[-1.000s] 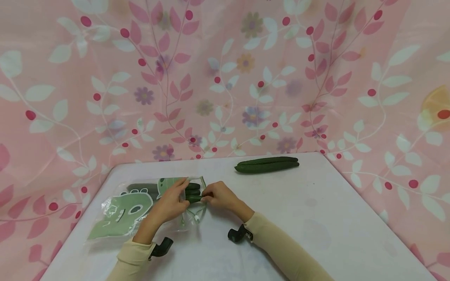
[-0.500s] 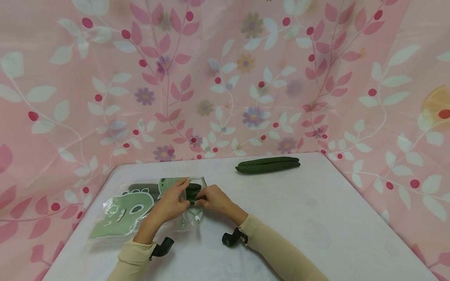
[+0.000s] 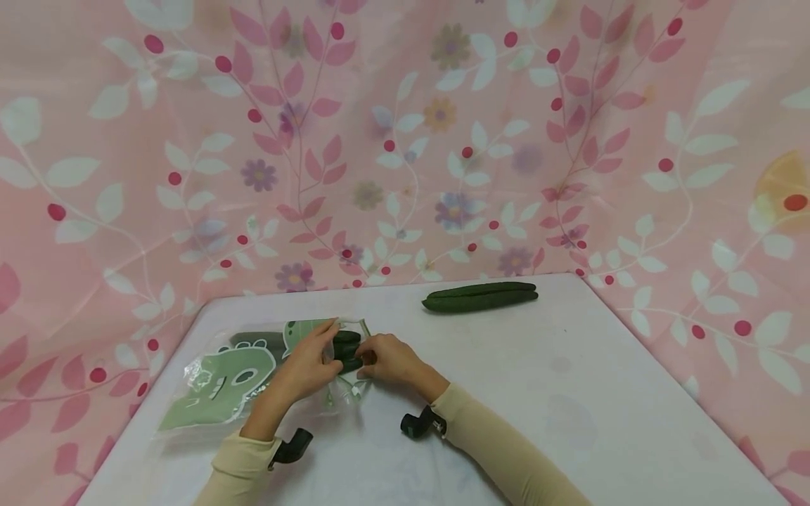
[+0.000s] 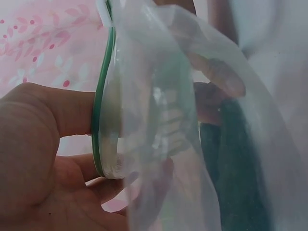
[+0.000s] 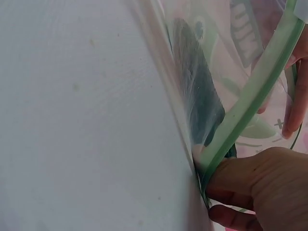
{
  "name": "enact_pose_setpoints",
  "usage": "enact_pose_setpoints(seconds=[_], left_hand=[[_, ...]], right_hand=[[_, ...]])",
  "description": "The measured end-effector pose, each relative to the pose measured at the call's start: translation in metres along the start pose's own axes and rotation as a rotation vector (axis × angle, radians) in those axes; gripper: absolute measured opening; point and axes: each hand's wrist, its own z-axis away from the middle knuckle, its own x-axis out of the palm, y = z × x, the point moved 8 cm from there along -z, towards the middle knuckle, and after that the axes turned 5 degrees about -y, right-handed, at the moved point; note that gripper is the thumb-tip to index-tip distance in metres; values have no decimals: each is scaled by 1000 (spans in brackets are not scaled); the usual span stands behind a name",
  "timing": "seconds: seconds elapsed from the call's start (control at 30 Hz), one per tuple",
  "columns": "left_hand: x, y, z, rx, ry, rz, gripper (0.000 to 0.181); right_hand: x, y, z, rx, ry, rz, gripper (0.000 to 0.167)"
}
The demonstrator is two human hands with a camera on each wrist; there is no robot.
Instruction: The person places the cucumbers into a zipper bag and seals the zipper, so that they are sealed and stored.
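A clear plastic bag w/ a green cartoon animal on it lies flat at the lower left of the head view, mouth facing right. Long, dark green veg like cucumbers are in it; their tips show at the mouth, & the rest shows dim thru the plastic. A green zip strip runs along the mouth, seen big in the right wrist view.

Both hands are at the mouth. The left hand is spread over the bag, fingers mostly straight & wide apart, touching the plastic. The right hand has its fingers bent nr the thumb, just by the veg tips; can't tell if it pinches veg or plastic.

A bit right of mid frame, further back, 2 more long dark green veg lie side by side, touching. It's all on a white worktop. Both arms have cream sleeves, each w/ a small black camera at the wrist. Behind hangs a pink cloth w/ leaves, red dots & flowers.
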Motion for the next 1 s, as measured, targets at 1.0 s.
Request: enact_pose_setpoints(seconds=[1.0], left_hand=[[5, 6, -1, 20, 16, -11, 61]], right_hand=[[-98, 62, 62, -55, 181, -44, 40]])
